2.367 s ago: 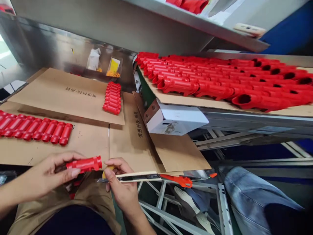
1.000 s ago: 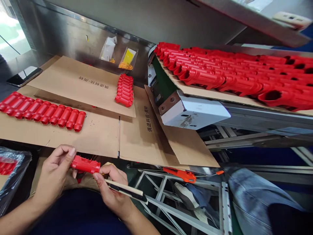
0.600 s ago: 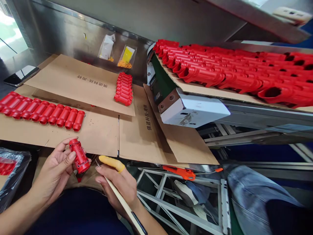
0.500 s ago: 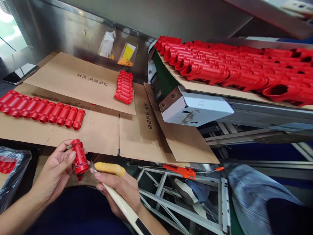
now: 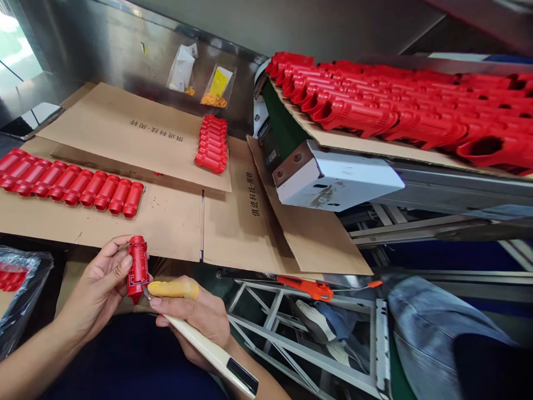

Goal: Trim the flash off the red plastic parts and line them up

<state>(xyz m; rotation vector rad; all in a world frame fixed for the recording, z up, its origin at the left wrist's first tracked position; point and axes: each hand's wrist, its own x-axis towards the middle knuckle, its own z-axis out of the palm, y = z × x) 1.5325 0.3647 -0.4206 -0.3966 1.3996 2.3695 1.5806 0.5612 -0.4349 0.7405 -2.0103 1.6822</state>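
Observation:
Between the thumb and fingers of my left hand (image 5: 100, 286) is a red plastic part (image 5: 138, 264), held upright with its pointed end down. My right hand (image 5: 197, 316) grips a cream-handled knife (image 5: 212, 353), and a yellow cover sits on its index finger. The small metal blade touches or nearly touches the lower right edge of the red part. Beyond my hands, a row of red parts (image 5: 85, 186) lies on cardboard (image 5: 166, 230), and a smaller stack of red parts (image 5: 212, 145) rests on the upper cardboard sheet.
Many red housings (image 5: 353, 105) fill a raised board at right, above a white metal bracket (image 5: 337, 180). An orange tool (image 5: 306, 288) lies at the table's front edge. Small bags (image 5: 219, 86), a phone (image 5: 33, 120) and a plastic-lined bin (image 5: 25, 294) are at left and back. A person's leg (image 5: 437, 328) shows at right.
My right hand has moved left with the knife, bringing its blade to the red part's lower end. The red part in my left hand has turned slightly and stands straighter.

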